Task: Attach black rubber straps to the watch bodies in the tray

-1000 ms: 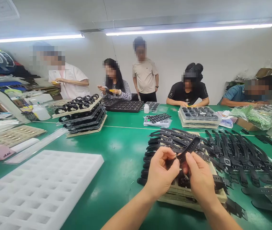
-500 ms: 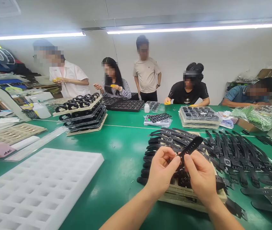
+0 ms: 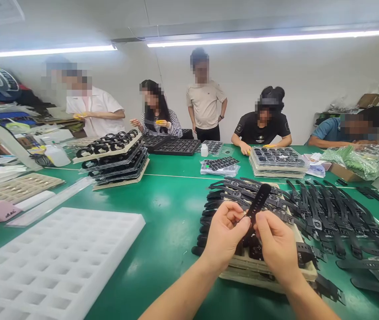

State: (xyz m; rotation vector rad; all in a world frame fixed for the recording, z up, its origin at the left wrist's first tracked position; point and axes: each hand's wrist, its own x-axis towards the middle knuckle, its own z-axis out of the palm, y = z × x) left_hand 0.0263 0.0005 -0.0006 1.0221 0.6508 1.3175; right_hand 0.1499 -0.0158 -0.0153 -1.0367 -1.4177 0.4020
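Note:
Between my two hands is a black watch strap, its holed end pointing up and away. My left hand pinches its lower part between thumb and fingers. Against the strap's right side my right hand is closed, thumb pressed to the fingers. The strap's lower end is hidden behind my hands. Below them a stack of beige trays carries several black watches with their straps laid sideways. More black watches lie in rows to the right of the stack.
A white foam tray with square pockets lies at the left on the green table. Farther back stand stacked trays of black bands and a stack of clear trays. Several co-workers sit or stand across the table.
The strap has swung more upright, its free end moving left. My right hand has shifted slightly left and down. Across the table, a co-worker's hand has moved to the clear tray stack.

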